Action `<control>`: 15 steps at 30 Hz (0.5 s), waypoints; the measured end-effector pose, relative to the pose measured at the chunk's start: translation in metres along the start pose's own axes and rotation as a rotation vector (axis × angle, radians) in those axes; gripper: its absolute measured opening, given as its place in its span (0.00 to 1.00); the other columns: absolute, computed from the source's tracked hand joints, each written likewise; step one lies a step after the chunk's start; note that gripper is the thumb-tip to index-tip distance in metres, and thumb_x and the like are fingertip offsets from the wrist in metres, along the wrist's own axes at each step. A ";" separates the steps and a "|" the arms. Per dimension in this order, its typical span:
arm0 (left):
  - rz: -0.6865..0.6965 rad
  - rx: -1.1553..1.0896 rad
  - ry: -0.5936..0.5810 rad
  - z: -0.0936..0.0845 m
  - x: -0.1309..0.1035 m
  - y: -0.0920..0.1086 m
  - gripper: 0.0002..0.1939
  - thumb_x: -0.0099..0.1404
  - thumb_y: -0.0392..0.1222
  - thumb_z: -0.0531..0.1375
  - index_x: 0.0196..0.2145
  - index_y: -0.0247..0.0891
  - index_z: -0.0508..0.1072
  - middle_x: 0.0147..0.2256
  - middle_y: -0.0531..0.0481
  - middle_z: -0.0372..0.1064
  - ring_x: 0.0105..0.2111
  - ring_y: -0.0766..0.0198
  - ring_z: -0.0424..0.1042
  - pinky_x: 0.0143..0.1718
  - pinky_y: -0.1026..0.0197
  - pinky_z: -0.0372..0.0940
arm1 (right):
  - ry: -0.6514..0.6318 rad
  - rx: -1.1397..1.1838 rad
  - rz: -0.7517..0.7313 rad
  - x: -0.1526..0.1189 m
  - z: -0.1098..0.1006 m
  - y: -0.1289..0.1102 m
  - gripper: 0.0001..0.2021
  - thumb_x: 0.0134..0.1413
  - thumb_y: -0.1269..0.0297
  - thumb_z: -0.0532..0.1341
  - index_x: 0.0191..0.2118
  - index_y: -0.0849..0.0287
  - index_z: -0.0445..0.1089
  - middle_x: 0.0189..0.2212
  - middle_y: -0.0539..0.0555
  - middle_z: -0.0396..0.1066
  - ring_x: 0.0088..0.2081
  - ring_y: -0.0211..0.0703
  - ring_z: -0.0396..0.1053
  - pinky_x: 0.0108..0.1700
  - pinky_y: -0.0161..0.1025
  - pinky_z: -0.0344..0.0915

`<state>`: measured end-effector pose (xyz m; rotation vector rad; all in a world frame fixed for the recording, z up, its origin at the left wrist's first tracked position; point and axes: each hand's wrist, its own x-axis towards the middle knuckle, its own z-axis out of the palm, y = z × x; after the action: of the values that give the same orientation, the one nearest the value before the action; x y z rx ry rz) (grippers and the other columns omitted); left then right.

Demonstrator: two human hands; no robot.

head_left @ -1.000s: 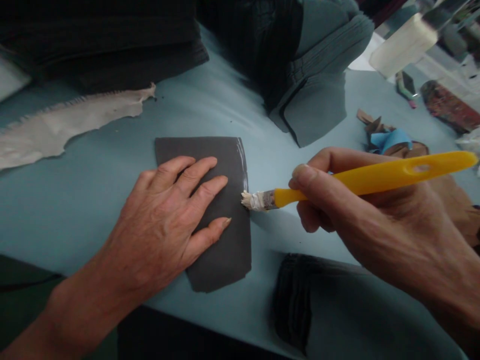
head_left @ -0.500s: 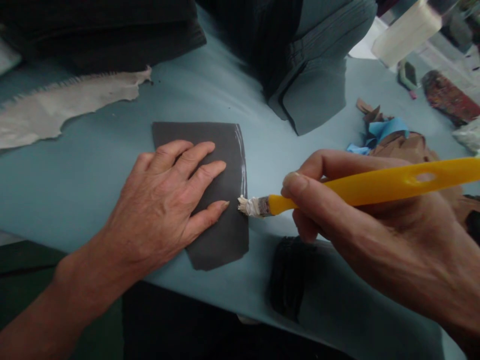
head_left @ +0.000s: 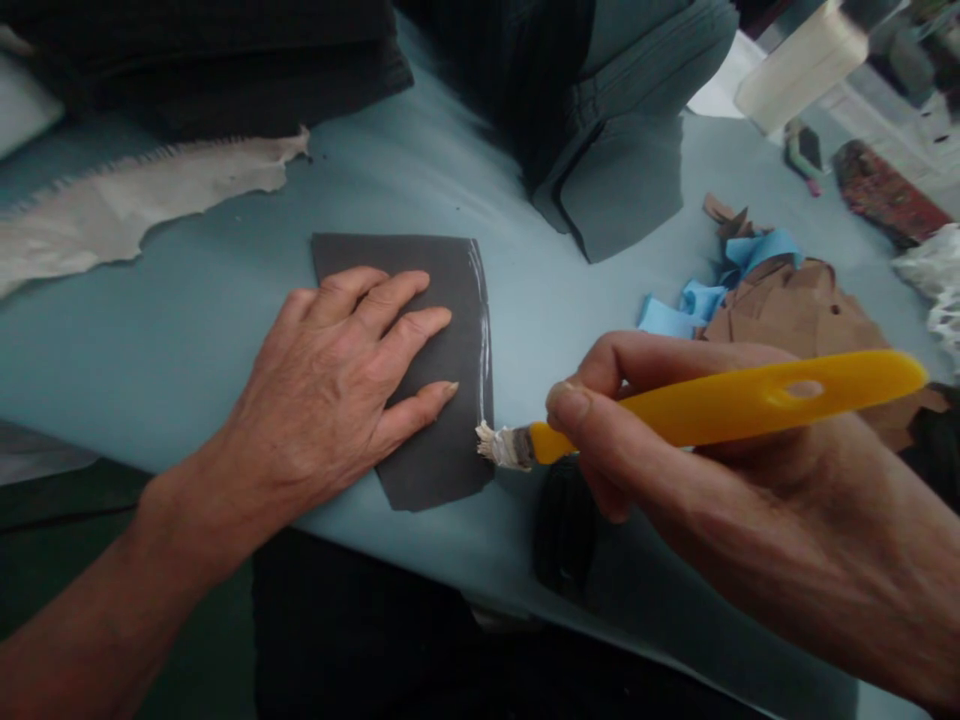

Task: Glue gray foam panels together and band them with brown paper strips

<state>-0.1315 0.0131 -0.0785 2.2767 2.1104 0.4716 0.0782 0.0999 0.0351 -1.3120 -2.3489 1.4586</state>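
A dark grey flat piece (head_left: 442,450), leather-like with trimmed corners, lies on the pale blue-green tabletop (head_left: 225,350). My left hand (head_left: 337,370) rests flat on it, fingers spread. In my right hand (head_left: 660,460) is a brush (head_left: 720,400) with a yellow handle, pinched near its metal collar. The white-coated bristles touch the piece's right edge, low down. A wet white streak (head_left: 484,340) runs along that edge from the top corner to the bristles.
Stacks of dark pieces stand at the back left (head_left: 225,60) and back centre (head_left: 630,150). A ragged pale scrap (head_left: 150,205) lies at left. Brown offcuts (head_left: 795,320) and blue scraps (head_left: 675,310) are heaped at right. Another dark stack (head_left: 562,530) sits at the near edge.
The brush has slid down the right edge towards me, and the white streak is longer. My left hand stays on the piece. The view has shifted slightly.
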 end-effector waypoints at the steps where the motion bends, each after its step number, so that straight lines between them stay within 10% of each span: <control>1: 0.000 -0.001 0.001 0.000 0.000 0.000 0.28 0.76 0.56 0.52 0.65 0.39 0.70 0.69 0.36 0.64 0.65 0.33 0.65 0.54 0.33 0.66 | -0.001 -0.010 -0.005 -0.001 0.000 0.000 0.16 0.63 0.59 0.65 0.24 0.53 0.67 0.16 0.45 0.63 0.17 0.34 0.56 0.15 0.32 0.53; 15: -0.001 -0.019 -0.014 0.002 0.000 -0.003 0.30 0.78 0.60 0.47 0.65 0.40 0.69 0.70 0.37 0.63 0.65 0.32 0.63 0.54 0.31 0.66 | -0.104 -0.065 0.097 -0.003 -0.001 -0.008 0.18 0.64 0.61 0.61 0.21 0.54 0.63 0.16 0.45 0.59 0.18 0.33 0.56 0.17 0.31 0.54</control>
<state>-0.1338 0.0138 -0.0811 2.2617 2.0915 0.4717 0.0763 0.0972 0.0429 -1.4180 -2.4483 1.5253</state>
